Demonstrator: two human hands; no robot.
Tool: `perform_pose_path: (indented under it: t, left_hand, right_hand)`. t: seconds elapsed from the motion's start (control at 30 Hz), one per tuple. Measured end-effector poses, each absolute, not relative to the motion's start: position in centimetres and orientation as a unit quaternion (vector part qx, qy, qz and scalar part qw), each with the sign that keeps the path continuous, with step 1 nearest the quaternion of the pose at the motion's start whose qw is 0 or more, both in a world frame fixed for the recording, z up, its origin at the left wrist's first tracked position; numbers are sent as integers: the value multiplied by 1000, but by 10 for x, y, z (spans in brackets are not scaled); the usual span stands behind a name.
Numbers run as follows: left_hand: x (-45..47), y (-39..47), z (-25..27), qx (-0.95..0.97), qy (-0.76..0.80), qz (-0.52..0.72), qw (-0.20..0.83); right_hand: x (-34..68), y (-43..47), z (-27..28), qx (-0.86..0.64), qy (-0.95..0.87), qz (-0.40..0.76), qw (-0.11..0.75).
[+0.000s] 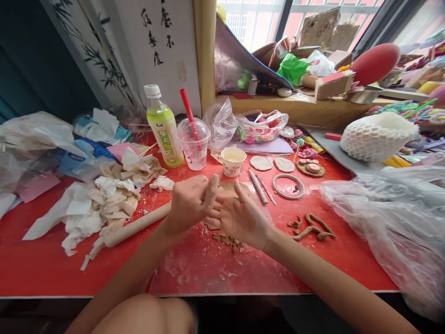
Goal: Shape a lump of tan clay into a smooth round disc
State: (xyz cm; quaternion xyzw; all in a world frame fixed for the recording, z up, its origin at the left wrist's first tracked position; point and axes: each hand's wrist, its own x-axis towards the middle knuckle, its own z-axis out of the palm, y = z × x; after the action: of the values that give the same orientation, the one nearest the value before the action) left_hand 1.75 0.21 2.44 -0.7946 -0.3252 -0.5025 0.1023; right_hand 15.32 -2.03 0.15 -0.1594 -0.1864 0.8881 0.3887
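Note:
My left hand [191, 200] is raised over the red table with its fingers curled and its thumb up; whatever lies inside the curl, if anything, is hidden. Beside it, my right hand [243, 217] is palm up with fingers stretched toward the left hand, and nothing shows on the palm. Behind both hands lies a flat brown clay slab [255, 189], partly covered by them. Brown clay scraps [227, 240] lie on the clear sheet [222, 273] below. A wooden rolling pin [139, 225] rests to the left, its far end behind my left arm.
A paper cup [233, 161], a plastic cup with straw [193, 144] and a green drink bottle [165, 130] stand behind. On the right are clay discs [261, 163], a ring [288, 186], clay coils [314, 228] and plastic bags [385, 208]. Crumpled tissues [100, 204] lie left.

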Motion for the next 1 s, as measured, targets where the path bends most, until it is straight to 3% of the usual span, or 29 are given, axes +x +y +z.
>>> perform_pose_path:
  t: [0.13,0.23,0.3,0.5,0.7,0.8,0.9,1.0]
  left_hand:
    - [17,-5,31,-765,-350,-539,-36]
    - [23,-3,29,-826,-324,-459,-40]
    - [27,1,27,-835,-336,-435,-24]
    - [19,5,32,-741,-376,-550,85]
    - [23,-1,23,-843,-186,-441,245]
    - [27,2,18,-865,-168,-393,263]
    - [24,5,19,-852,-220,-418,224]
    - [18,2,26,-810,-319,-489,54]
  right_hand:
    - [155,-15,-3,-200,-144,872,424]
    - [158,-15,-1,-192,-126,872,432]
    - [161,-15,2,-213,-140,871,419]
    - [164,-14,1,-311,-148,855,387]
    - [166,-17,13,-189,-184,844,466]
    - [161,-19,14,-126,-187,881,416]
    - [154,-22,7,-141,-232,895,354]
    - [148,-23,-1,-160,-267,902,301]
